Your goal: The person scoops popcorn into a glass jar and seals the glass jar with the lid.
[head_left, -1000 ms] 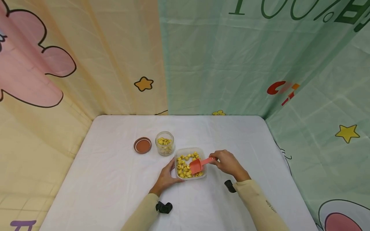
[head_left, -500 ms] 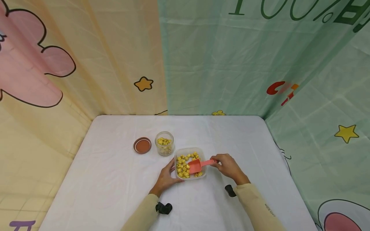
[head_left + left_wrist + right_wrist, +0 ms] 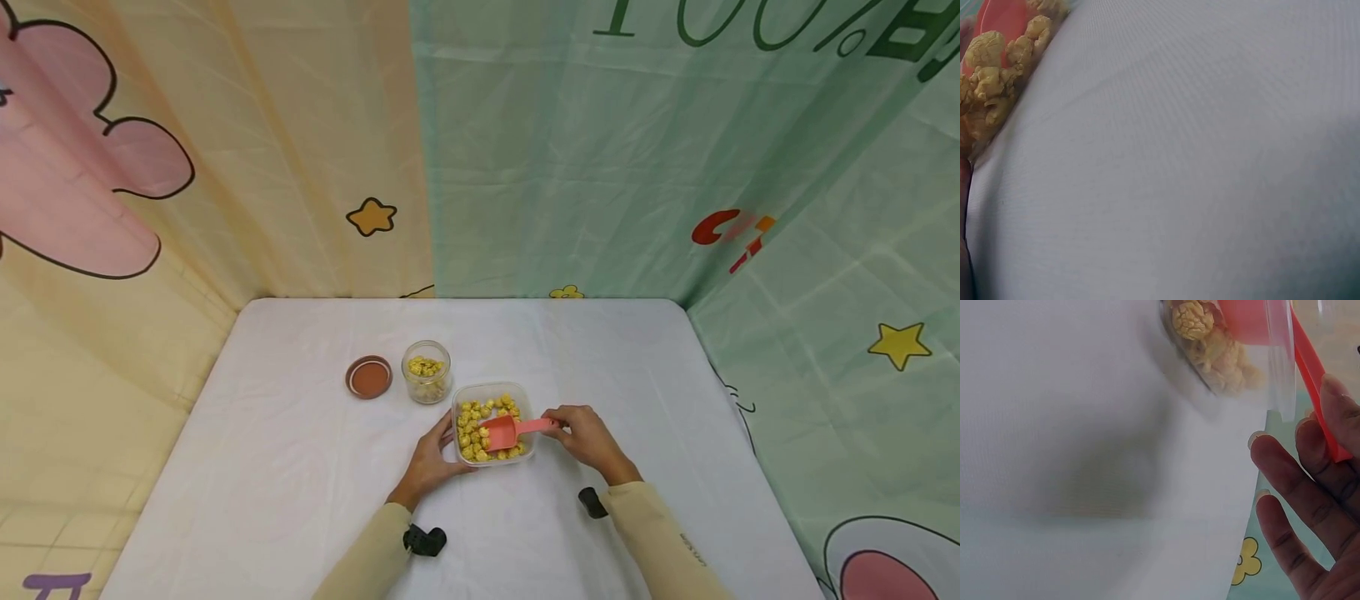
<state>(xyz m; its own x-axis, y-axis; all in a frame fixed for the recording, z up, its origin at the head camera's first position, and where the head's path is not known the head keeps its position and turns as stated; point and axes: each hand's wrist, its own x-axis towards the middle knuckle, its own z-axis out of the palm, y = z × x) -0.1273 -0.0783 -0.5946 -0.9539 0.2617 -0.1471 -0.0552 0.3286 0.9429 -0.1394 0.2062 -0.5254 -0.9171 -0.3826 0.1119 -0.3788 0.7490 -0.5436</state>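
Pieces of yellow popcorn (image 3: 468, 433) lie in a clear plastic container (image 3: 489, 389) on the table. My left hand (image 3: 431, 460) grips that container at its left side, thumb at the near edge and fingers along the left wall. A red scoop (image 3: 502, 433) sits with its blade inside the container among the popcorn, at least one piece at its front edge. My right hand (image 3: 588, 437) pinches the scoop's handle between thumb and fingers, right of the container; in the right wrist view the other fingers (image 3: 1291, 481) are spread. Behind the container stands an uncovered glass jar (image 3: 427, 392) partly filled with popcorn.
A brown round lid (image 3: 369, 377) lies left of the jar. White cloth covers the table (image 3: 300, 467). Printed curtains (image 3: 555, 167) hang along the back and both sides.
The right hand has moved slightly down and the scoop's blade has shifted left, further into the popcorn. The left hand, container, jar and lid stay where they were.
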